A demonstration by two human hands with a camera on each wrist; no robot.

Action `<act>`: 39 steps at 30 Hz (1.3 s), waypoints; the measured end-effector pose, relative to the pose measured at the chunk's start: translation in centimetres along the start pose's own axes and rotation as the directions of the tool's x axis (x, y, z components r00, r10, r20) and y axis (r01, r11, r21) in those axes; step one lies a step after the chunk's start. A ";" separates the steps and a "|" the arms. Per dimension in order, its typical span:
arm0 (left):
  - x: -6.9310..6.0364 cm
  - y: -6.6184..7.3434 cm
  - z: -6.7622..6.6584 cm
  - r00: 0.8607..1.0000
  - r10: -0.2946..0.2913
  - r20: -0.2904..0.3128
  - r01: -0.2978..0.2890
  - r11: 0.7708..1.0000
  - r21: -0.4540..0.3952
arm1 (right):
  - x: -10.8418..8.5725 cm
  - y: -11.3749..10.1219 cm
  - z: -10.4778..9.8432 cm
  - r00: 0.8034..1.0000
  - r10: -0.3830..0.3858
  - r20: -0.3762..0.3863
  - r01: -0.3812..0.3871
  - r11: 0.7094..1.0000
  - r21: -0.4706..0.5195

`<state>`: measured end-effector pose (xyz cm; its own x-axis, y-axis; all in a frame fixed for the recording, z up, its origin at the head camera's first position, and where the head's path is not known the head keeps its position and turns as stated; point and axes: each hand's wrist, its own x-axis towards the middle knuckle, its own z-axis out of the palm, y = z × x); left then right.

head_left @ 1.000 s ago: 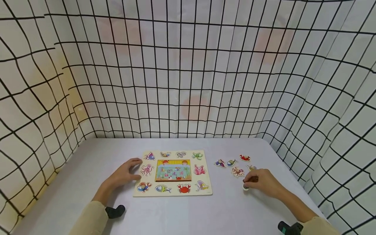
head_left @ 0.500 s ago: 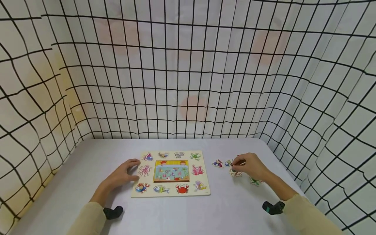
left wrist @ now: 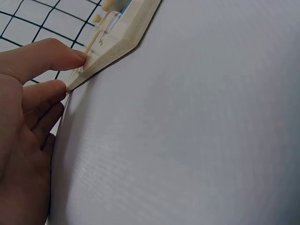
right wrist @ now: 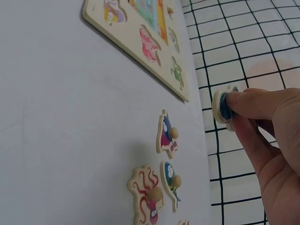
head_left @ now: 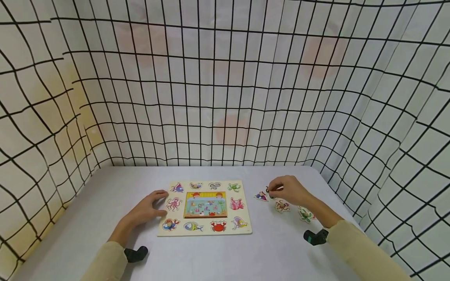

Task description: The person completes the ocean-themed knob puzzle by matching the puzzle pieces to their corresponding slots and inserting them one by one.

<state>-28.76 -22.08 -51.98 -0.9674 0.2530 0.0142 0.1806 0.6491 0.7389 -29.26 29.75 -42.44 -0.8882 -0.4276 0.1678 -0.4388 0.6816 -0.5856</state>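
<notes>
The right hand has moved leftward, uncovering the octopus piece. It pinches a blue-painted puzzle piece, lifted nearer the puzzle board at lower centre, but not placed. The left hand, relaxed, touches the board's left edge.

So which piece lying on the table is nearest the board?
The purple fish: it lies closest to the board, while the green fish, octopus and turtle all lie farther out.
</notes>
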 end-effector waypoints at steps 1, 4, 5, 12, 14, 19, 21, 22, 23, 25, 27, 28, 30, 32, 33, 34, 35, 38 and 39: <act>0.0 0.0 0.0 1.000 0.005 0.001 -0.005 1.000 0.006 | 0.3 -0.1 0.0 1.000 -0.005 0.005 0.005 1.000 0.000; 0.1 0.0 0.1 1.000 -0.003 0.006 0.003 1.000 0.005 | 1.0 -0.4 0.1 1.000 -0.003 0.019 0.003 1.000 -0.012; 0.1 -0.1 0.1 1.000 -0.002 0.009 0.002 1.000 0.010 | 1.3 -0.5 0.2 1.000 0.004 0.022 -0.004 1.000 -0.015; 0.1 -0.2 -0.1 1.000 0.024 0.004 -0.024 1.000 0.005 | 3.6 -1.0 1.0 1.000 -0.005 0.004 0.005 0.999 -0.032; 0.1 -0.1 -0.1 1.000 0.030 0.006 -0.030 0.999 -0.013 | 4.3 -1.2 1.4 0.999 -0.032 0.004 0.032 0.999 -0.025; 0.0 -0.1 -0.2 0.999 0.036 0.008 -0.035 0.999 -0.039 | 6.0 -1.5 2.7 0.996 -0.076 0.039 0.076 0.997 -0.002; 0.0 -0.1 -0.1 0.999 0.033 0.007 -0.033 0.999 -0.043 | 6.7 -1.6 3.2 0.996 -0.077 0.055 0.077 0.997 0.009; 0.0 -0.1 -0.1 0.999 0.031 0.008 -0.031 0.999 -0.043 | 7.0 -1.7 3.5 0.995 -0.077 0.059 0.077 0.997 0.010; 0.0 -0.1 -0.1 1.000 0.030 0.007 -0.029 0.999 -0.041 | 7.3 -1.8 3.8 0.995 -0.077 0.061 0.076 0.997 0.015; 0.0 -0.1 -0.1 1.000 0.029 0.004 -0.028 0.999 -0.035 | 7.9 -2.0 4.3 0.995 -0.082 0.063 0.081 0.997 0.018; 0.0 -0.2 -0.1 1.000 0.027 0.003 -0.027 0.999 -0.028 | 8.5 -2.1 4.9 0.995 -0.083 0.063 0.082 0.996 0.019; 0.0 -0.2 -0.2 1.000 0.027 0.004 -0.027 0.999 -0.026 | 8.8 -2.1 5.2 0.995 -0.082 0.064 0.082 0.997 0.017; 0.0 -0.2 -0.2 1.000 0.027 0.003 -0.027 0.999 -0.023 | 9.4 -2.2 5.7 0.995 -0.079 0.065 0.078 0.997 0.015; 0.0 -0.2 -0.2 1.000 0.025 0.003 -0.025 0.999 -0.024 | 10.1 -2.3 6.2 0.995 -0.079 0.066 0.079 0.997 0.011; 0.0 -0.2 -0.2 1.000 0.024 0.003 -0.024 0.999 -0.028 | 10.4 -2.3 6.5 0.994 -0.083 0.066 0.082 0.997 0.009; 0.1 -0.1 -0.2 1.000 0.022 0.003 -0.022 0.999 -0.031 | 10.7 -2.4 6.7 0.994 -0.085 0.066 0.085 0.996 0.008; 0.1 -0.1 -0.1 1.000 0.020 0.003 -0.020 0.999 -0.033 | 11.0 -2.6 6.9 0.994 -0.089 0.064 0.089 0.996 0.006; 0.2 -0.1 -0.1 1.000 0.015 0.002 -0.015 0.999 -0.035 | 11.9 -2.9 7.6 0.993 -0.099 0.063 0.100 0.995 -0.018; 0.2 0.0 -0.1 1.000 0.014 0.002 -0.014 0.999 -0.036 | 12.2 -3.1 7.8 0.993 -0.097 0.063 0.099 0.995 -0.023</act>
<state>-28.96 -22.14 -51.92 -0.9644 0.2636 0.0229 0.1875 0.6197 0.7621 -37.69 17.76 -44.77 -0.8309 -0.5287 0.1735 -0.5275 0.6492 -0.5480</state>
